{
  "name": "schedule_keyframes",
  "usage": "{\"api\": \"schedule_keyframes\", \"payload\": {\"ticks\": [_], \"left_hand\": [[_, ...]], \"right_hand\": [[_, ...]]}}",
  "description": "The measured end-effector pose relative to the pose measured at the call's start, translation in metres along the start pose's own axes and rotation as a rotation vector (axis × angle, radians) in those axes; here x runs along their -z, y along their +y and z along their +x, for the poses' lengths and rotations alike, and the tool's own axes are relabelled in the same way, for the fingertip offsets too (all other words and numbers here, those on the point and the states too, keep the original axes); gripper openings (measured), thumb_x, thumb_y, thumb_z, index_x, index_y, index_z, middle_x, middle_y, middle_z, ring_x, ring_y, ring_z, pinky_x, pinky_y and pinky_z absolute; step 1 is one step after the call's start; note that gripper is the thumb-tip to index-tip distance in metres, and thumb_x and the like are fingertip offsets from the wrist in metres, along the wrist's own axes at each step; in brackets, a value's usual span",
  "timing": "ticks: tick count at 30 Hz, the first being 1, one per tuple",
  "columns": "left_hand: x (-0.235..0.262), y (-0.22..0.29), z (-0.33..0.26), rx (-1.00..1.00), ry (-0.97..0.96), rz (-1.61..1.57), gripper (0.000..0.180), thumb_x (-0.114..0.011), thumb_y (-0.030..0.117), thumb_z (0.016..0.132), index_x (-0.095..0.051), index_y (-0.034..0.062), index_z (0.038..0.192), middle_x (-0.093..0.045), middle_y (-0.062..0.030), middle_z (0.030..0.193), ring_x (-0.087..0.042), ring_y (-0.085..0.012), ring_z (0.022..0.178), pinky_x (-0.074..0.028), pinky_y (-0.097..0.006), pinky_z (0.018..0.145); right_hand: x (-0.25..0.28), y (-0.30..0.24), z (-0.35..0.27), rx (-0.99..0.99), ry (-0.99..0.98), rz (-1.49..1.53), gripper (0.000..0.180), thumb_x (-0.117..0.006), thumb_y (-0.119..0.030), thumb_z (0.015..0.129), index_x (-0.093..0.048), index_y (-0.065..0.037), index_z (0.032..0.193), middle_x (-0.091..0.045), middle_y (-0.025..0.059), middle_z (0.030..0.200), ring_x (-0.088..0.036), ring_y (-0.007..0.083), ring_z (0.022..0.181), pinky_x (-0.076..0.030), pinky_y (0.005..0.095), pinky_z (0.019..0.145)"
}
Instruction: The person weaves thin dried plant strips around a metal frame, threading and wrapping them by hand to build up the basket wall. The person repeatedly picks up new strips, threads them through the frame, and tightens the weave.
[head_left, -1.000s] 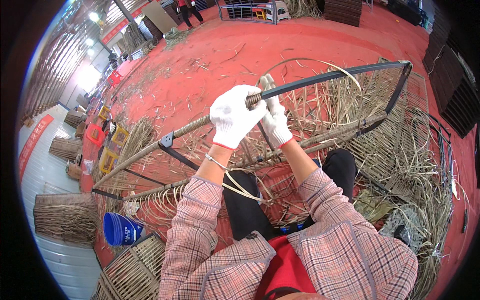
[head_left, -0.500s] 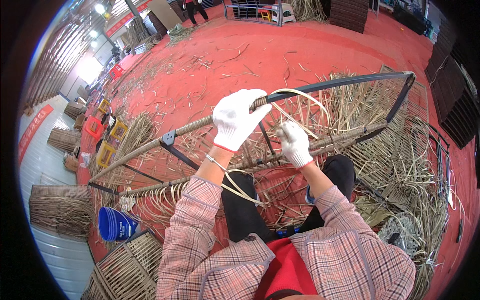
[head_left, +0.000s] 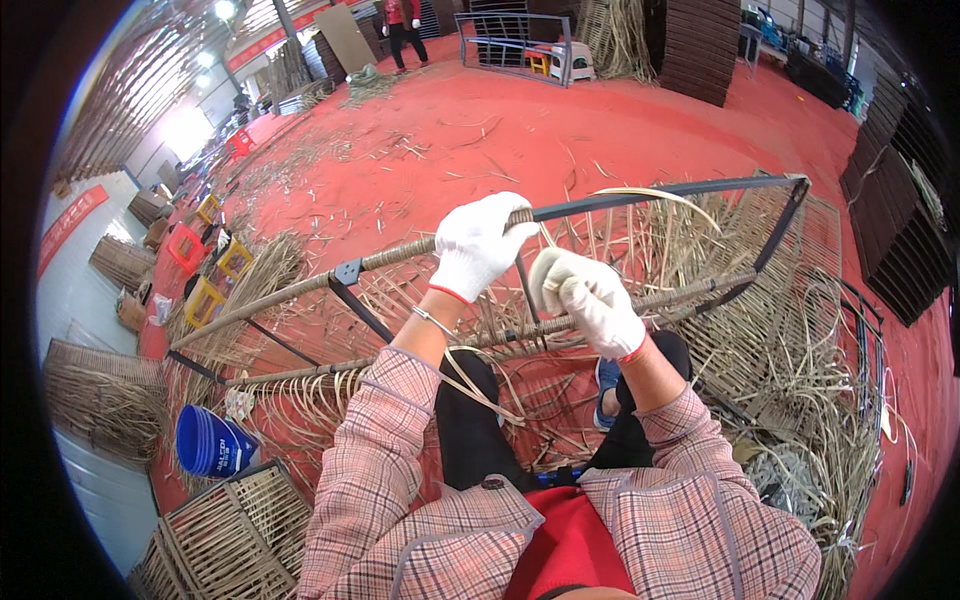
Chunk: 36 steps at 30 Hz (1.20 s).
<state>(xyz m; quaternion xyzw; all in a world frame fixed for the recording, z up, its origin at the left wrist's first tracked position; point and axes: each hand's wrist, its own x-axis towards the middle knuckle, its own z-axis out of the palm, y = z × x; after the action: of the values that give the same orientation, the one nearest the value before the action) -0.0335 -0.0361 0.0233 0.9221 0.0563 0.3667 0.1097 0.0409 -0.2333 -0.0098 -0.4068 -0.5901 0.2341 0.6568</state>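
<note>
A long black metal frame (head_left: 765,250) stretches across in front of me, its left lengths wound with tan wicker strip. My left hand (head_left: 478,240), in a white knit glove, is closed around the upper rail where the winding (head_left: 400,252) ends and bare black bar begins. Just right of it and lower, my gloved right hand (head_left: 592,300) is pinched shut on a pale wicker strip, which runs down from the rail beside my left hand. A loose pale strip (head_left: 680,198) arches over the bare bar. Another strip loop (head_left: 475,385) hangs below my left wrist.
Cut strips litter the red floor (head_left: 480,140). Woven panels (head_left: 790,330) and strip bundles lie at right. A blue bucket (head_left: 210,442) and a slatted panel (head_left: 235,525) are at lower left. Plastic stools (head_left: 205,300) stand farther left; a person (head_left: 403,30) stands at the back.
My right hand has come lower and nearer, turning as it pulls along the strip. The strip's loop has flattened into a shallow arch. My left hand keeps its hold on the rail.
</note>
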Motion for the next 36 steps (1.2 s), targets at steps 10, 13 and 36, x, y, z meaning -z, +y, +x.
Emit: {"api": "schedule_keyframes", "payload": {"ticks": [10, 13, 36], "left_hand": [[-0.013, -0.005, -0.001, -0.095, 0.056, 0.158, 0.024, -0.08, 0.033, 0.084, -0.075, 0.0165, 0.1, -0.069, -0.0033, 0.08, -0.069, -0.0249, 0.073, -0.054, -0.037, 0.066], [-0.012, -0.006, 0.002, -0.077, -0.007, 0.177, 0.024, -0.078, 0.034, 0.085, -0.074, 0.0176, 0.103, -0.068, -0.003, 0.08, -0.069, -0.0247, 0.073, -0.053, -0.037, 0.066], [-0.03, 0.004, -0.007, -0.129, 0.371, 0.104, 0.035, -0.088, 0.031, 0.074, -0.073, 0.0154, 0.102, -0.064, -0.0023, 0.074, -0.064, -0.0244, 0.07, -0.049, -0.038, 0.065]], "right_hand": [[0.001, 0.129, -0.031, 0.249, 0.321, -0.698, 0.025, -0.067, -0.031, 0.097, -0.063, -0.009, 0.085, -0.062, 0.0098, 0.087, -0.064, 0.0322, 0.082, -0.053, 0.0404, 0.072], [-0.015, 0.121, -0.034, 0.329, 0.363, -0.482, 0.025, -0.063, -0.025, 0.102, -0.061, -0.008, 0.084, -0.06, 0.0096, 0.083, -0.063, 0.0297, 0.079, -0.052, 0.0378, 0.071], [0.077, 0.007, 0.218, -0.226, 0.118, -0.787, 0.024, -0.063, -0.021, 0.098, -0.077, -0.006, 0.111, -0.078, 0.0078, 0.094, -0.069, 0.0163, 0.082, -0.055, 0.0334, 0.078]]}}
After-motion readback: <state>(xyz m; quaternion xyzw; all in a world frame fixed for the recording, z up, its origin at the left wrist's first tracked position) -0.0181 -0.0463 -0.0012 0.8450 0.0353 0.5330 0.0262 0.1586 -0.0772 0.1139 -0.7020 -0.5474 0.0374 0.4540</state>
